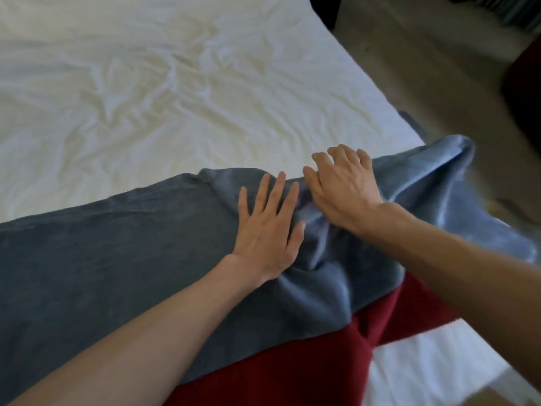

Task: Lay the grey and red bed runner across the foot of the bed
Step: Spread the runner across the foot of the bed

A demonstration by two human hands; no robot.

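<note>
Fingers of the left hand lie spread flat on the bed runner mid-frame; beside it the right hand, fingers apart and bent, presses a fold.

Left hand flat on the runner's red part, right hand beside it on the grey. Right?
No. The head view shows the left hand flat on the runner's grey part; the red band lies nearer the person. The right hand is on the grey.

runner cut off left, floor blurred
</note>
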